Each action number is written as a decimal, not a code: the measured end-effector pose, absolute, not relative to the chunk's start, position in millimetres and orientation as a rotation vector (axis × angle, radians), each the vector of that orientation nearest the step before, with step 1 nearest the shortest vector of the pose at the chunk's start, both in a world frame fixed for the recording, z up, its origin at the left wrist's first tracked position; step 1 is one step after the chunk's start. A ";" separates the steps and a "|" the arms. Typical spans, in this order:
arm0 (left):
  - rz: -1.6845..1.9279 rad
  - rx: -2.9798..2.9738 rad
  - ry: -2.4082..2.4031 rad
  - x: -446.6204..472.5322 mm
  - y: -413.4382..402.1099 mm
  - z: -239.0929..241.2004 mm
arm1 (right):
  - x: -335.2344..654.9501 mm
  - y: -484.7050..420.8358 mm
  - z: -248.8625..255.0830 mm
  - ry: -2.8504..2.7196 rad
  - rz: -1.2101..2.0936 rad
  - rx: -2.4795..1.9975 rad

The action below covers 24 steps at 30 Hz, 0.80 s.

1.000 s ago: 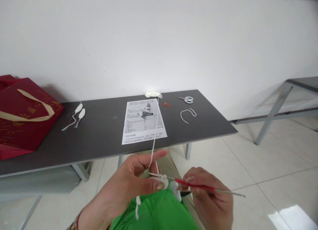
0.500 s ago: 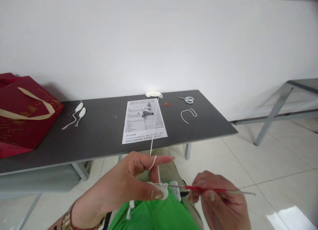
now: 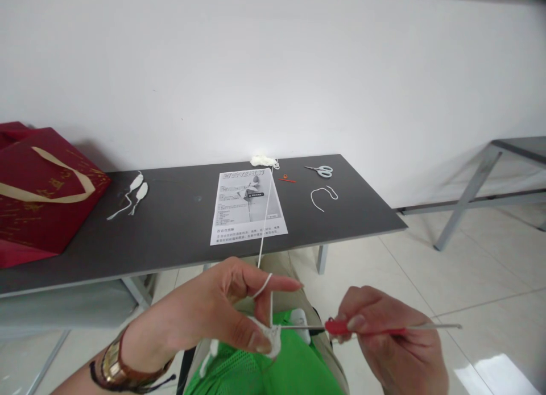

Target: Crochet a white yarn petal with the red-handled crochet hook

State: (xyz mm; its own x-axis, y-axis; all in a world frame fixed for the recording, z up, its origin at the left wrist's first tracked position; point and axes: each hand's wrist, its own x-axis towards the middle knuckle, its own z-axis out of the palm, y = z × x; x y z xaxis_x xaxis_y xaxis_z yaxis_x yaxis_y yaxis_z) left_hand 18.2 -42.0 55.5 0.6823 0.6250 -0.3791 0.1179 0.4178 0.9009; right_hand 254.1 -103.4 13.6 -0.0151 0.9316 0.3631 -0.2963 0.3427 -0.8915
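Observation:
My left hand (image 3: 239,310) pinches a small white crochet piece (image 3: 274,339) between thumb and fingers, its index finger stretched out to the right. White yarn (image 3: 265,213) loops over that finger and runs up across the sheet to a yarn bundle (image 3: 263,160) by the wall. In my right hand (image 3: 384,332) is a crochet hook (image 3: 336,327) with a red grip and metal ends. The hook lies level, its left tip at the crochet piece; whether it passes through a stitch I cannot tell. A short yarn tail (image 3: 205,365) hangs below my left hand.
On the dark table (image 3: 179,213) lie a printed sheet (image 3: 234,213), scissors (image 3: 322,171), a red needle-like stick (image 3: 288,181), a loose yarn piece (image 3: 318,199) and two white leaf-shaped pieces (image 3: 139,191). A red gift bag (image 3: 46,184) stands left. Green cloth (image 3: 307,366) covers my lap.
My right hand and the hook have shifted to the right, showing more of the metal shaft. My left hand has tilted slightly, turning the crochet piece downward and to the left.

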 end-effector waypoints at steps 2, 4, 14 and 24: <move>0.330 1.128 0.790 17.1 -40.9 57.6 | 257.7 -103.1 18.5 -1.261 1.090 -0.718; 0.277 1.135 0.786 16.2 -40.1 60.0 | 262.2 -103.0 22.6 -1.327 1.077 -0.719; 0.215 1.441 0.798 16.4 -38.2 69.3 | 264.4 -87.0 22.2 -1.144 1.347 -0.658; 0.646 1.640 1.030 23.8 -64.6 49.7 | 225.5 -82.7 -4.0 -0.254 1.849 -0.729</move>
